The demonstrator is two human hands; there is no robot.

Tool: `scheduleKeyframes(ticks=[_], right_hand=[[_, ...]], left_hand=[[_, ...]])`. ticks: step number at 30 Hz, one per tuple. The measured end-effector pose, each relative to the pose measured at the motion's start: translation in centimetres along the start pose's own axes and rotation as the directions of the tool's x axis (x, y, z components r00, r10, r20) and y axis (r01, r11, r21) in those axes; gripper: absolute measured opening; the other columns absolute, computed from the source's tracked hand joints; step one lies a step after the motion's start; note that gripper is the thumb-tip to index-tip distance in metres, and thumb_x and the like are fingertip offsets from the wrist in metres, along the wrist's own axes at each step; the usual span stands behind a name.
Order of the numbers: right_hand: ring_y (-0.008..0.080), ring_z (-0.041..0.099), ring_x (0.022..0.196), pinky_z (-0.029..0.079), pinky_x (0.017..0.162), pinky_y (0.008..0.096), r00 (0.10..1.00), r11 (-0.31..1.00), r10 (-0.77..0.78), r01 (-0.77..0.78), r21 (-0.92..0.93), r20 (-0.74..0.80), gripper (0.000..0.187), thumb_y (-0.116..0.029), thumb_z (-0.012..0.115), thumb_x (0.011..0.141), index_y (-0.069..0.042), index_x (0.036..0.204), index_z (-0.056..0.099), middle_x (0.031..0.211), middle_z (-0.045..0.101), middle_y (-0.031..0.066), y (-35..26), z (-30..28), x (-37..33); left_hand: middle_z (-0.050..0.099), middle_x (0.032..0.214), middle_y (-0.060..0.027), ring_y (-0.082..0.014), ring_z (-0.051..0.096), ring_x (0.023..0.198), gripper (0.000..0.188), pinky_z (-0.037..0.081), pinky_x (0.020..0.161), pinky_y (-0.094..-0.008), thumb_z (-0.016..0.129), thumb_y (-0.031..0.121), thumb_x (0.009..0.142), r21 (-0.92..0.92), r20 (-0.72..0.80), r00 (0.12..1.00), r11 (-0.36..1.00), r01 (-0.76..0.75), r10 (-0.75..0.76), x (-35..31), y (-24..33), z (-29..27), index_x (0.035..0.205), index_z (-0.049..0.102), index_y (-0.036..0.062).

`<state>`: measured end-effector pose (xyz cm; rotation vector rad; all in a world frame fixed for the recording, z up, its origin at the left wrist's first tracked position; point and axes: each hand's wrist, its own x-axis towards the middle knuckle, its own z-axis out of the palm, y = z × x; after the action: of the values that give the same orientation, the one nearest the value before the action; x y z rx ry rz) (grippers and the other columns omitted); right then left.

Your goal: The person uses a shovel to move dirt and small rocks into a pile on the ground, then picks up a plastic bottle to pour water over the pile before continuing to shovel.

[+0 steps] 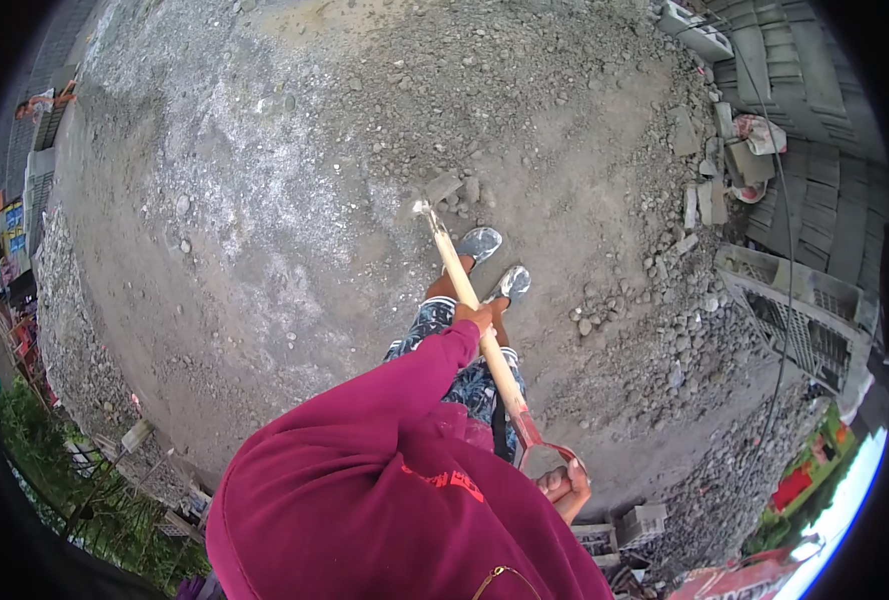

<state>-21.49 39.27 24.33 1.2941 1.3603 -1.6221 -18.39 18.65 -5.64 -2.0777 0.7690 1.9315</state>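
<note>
A shovel (502, 375) with a pale wooden shaft and a red D-shaped handle slants across the front of my body. My left hand (475, 318) is wrapped round the middle of the shaft. At the near end, my right hand (567, 488) is closed on the red grip. The shaft's far end (422, 208) is whitish and points at the ground, close to a flat grey stone (442, 188); the blade's shape cannot be made out. My feet, in grey shoes (481, 243), stand just right of the shaft.
Grey gravelly ground (244, 200) spreads all round, with a white powdery patch at left. On the right lie loose stones (586, 326), broken blocks (704, 200), a plastic crate (799, 310) and stacked grey blocks (804, 190). A dark cable (787, 250) runs down there. Greenery (34, 430) grows at lower left.
</note>
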Motion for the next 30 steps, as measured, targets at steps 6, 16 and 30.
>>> scheduleKeyframes(ticks=[6,16,30], right_hand=[[0.0166,0.047,0.04,0.041,0.039,0.0276,0.96,0.997,-0.032,0.049,-0.056,0.277,0.021,-0.016,0.059,0.08,0.004,0.086,0.056,0.049,0.046,0.0042,4.2,5.2,5.7],[0.0149,0.047,0.038,0.04,0.036,0.0271,0.959,0.865,-0.177,0.26,-0.43,0.224,0.031,-0.021,0.06,0.08,0.007,0.093,0.059,0.049,0.049,0.0057,0.6,7.2,4.7],[0.0141,0.048,0.038,0.041,0.037,0.0264,0.955,0.939,-0.2,0.25,-0.237,0.217,0.032,-0.015,0.063,0.078,0.008,0.101,0.058,0.051,0.052,0.0067,0.0,-3.4,8.8]], left_hand=[[0.053,0.055,-0.0129,-0.0244,0.056,0.042,0.028,0.049,0.038,-0.0364,0.056,0.02,0.082,-0.103,-0.133,0.989,0.992,-0.08,0.066,6.3,5.9,-7.5,0.082,0.05,-0.0071],[0.058,0.066,-0.0165,-0.0282,0.06,0.051,0.035,0.053,0.047,-0.0423,0.059,0.023,0.078,-0.232,-0.139,0.989,0.97,-0.077,0.046,6.9,2.5,-5.7,0.09,0.049,-0.0073],[0.058,0.064,-0.0152,-0.0264,0.06,0.049,0.033,0.052,0.044,-0.0389,0.057,0.023,0.079,-0.084,-0.139,0.976,0.98,-0.178,0.165,5.1,-1.9,0.1,0.087,0.051,-0.0084]])
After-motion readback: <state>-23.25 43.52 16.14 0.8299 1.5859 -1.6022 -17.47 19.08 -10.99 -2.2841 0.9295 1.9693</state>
